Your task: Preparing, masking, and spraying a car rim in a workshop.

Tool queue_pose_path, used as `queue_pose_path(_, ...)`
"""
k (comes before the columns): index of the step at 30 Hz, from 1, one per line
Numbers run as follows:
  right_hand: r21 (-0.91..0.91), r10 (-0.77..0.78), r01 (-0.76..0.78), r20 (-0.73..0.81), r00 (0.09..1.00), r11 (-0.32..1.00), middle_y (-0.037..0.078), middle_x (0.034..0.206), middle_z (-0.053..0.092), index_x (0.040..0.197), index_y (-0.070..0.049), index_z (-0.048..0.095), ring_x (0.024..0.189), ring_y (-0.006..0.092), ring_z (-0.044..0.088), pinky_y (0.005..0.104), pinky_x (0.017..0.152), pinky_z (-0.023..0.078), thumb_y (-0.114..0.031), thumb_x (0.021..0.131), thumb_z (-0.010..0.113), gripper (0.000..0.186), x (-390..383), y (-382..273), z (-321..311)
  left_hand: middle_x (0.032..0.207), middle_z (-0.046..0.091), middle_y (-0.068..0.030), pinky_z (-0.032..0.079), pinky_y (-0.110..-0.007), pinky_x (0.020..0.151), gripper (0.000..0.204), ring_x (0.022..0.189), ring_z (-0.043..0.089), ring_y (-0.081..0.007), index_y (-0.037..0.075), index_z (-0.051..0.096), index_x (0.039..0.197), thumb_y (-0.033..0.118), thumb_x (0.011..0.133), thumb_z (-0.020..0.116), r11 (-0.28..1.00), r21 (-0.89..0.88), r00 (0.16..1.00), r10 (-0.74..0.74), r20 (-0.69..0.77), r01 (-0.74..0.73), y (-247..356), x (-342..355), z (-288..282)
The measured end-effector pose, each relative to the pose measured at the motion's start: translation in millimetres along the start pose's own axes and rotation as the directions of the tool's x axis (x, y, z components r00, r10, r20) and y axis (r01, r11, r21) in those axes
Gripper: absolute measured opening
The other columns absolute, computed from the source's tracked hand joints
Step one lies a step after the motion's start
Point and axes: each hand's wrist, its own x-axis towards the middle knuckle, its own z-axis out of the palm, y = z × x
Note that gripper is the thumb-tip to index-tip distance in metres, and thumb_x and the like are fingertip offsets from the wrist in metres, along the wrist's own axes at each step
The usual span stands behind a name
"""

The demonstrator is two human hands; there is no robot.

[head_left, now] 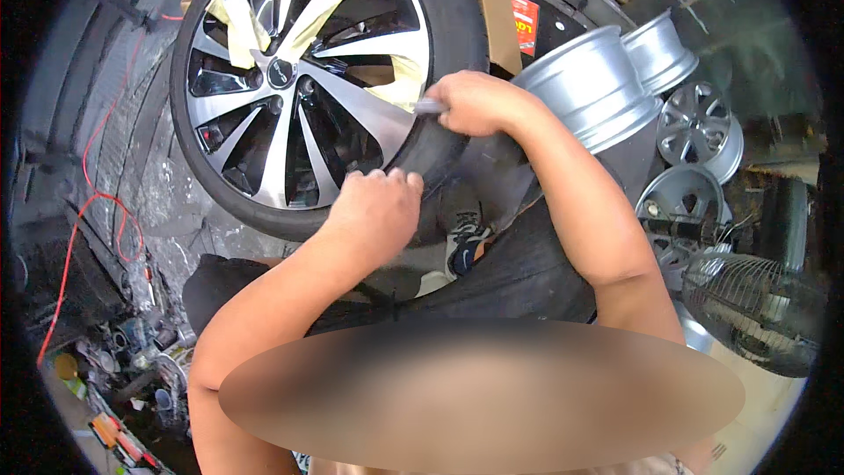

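We've got the wheel (280, 73) face-up ahead, left of the bare silver rims (585, 88). Right hand (473, 104): fingers pinching a small grey piece (428, 106) near the wheel's edge, by pale-yellow strips (407, 75). Left hand (376, 213): fingers curled at the lower edge, over the tyre (459, 13); we can't tell if they're gripping. Fan (747, 303) far right.

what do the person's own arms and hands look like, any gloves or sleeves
Both the left hand and the right hand are bare, with no gloves. The left forearm and right forearm are bare too, with no sleeve, watch or wristband visible. No cables or clear markings show on them. A blurred patch hides where any short sleeves might begin.
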Motion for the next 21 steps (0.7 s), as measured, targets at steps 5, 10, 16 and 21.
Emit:
queue_pose_path(5, 0.035, -0.046, 0.041, 0.135, 0.99, 0.999, 0.024, 0.108, 0.075, 0.115, -0.003, 0.074, 0.105, 0.0402, 0.072, 0.0478, 0.091, 0.055, -0.013, 0.084, 0.064, 0.034, 2, 15, -13, 0.16, 0.048, -0.0197, 0.058, -0.048, 0.092, 0.023, 0.11, 0.07, -0.0379, 0.001, 0.062, 0.115, 0.007, 0.093, 0.055, 0.996, -0.044, 0.987, -0.081, -0.142, 0.076, -24, 19, 3)
queue_pose_path(10, 0.03, -0.036, 0.038, -0.077, 0.996, 0.999, 0.023, 0.1, 0.075, 0.109, 0.0, 0.072, 0.1, 0.0395, 0.072, 0.0476, 0.09, 0.054, -0.023, 0.091, 0.069, 0.028, -6, 26, -34, 0.162, 0.047, -0.0117, 0.059, -0.046, 0.09, 0.032, 0.106, 0.071, -0.036, 0.0, 0.064, 0.123, 0.008, 0.092, 0.056, 0.998, 0.026, 0.975, -0.056, -0.217, 0.063, -47, 46, 17)
queue_pose_path(16, 0.099, 0.037, -0.029, -0.08, 0.996, 0.995, 0.021, 0.093, 0.075, 0.105, 0.0, 0.071, 0.094, 0.0375, 0.072, 0.0476, 0.086, 0.054, -0.026, 0.093, 0.071, 0.028, -22, 24, -44, 0.162, 0.048, -0.012, 0.059, -0.043, 0.084, 0.03, 0.097, 0.074, -0.0303, 0.006, 0.07, 0.12, 0.015, 0.097, 0.054, 0.953, 0.299, 0.99, -0.001, -0.138, 0.042, -33, 59, 18)
queue_pose_path(21, 0.078, -0.021, 0.033, -0.147, 0.989, 0.996, 0.02, 0.092, 0.075, 0.106, -0.001, 0.071, 0.093, 0.0369, 0.073, 0.0472, 0.086, 0.054, -0.029, 0.094, 0.071, 0.031, -13, 32, -36, 0.154, 0.053, -0.0213, 0.059, -0.041, 0.077, 0.023, 0.091, 0.074, -0.0265, 0.011, 0.07, 0.113, 0.022, 0.1, 0.054, 0.895, 0.439, 0.987, -0.013, -0.16, 0.083, -15, 53, 38)
